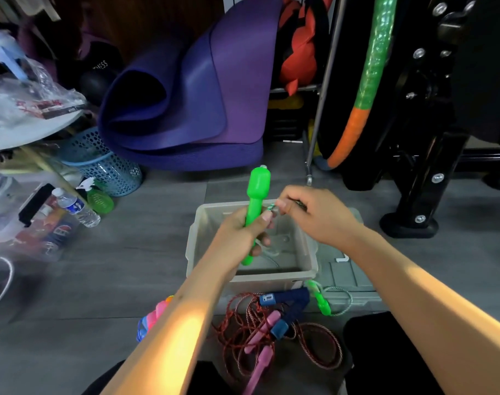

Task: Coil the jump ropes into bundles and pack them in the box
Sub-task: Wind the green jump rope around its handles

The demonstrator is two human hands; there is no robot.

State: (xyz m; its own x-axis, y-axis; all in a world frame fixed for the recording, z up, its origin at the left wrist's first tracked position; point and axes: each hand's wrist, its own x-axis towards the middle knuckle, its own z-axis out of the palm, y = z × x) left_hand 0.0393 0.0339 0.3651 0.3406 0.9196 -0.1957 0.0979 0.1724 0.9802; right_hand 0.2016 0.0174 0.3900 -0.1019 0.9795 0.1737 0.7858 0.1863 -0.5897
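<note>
— The left hand (pixel 244 228)?
— Clenched on an upright green handle (pixel 257 195), above the box (pixel 305 246).
— The right hand (pixel 314 213)?
— Pinching the green-white rope (pixel 271 207) beside that handle.
— What's in the box?
— Only a pale cord, from what shows.
— Other ropes?
— Red rope (pixel 243 332), pink handles (pixel 264 326), blue handles (pixel 288 306) lie on the floor before it.

1. Pretty dim indoor light overall, and the back of the room goes nearly black.
2. A warm yellow patch lands on the left forearm (pixel 186 323); the grey floor (pixel 114 246) looks flat and cool.
3. The left edge is smeared with blur.
4. Wide-angle bending at the borders.
5. The centre is fairly sharp.
</note>
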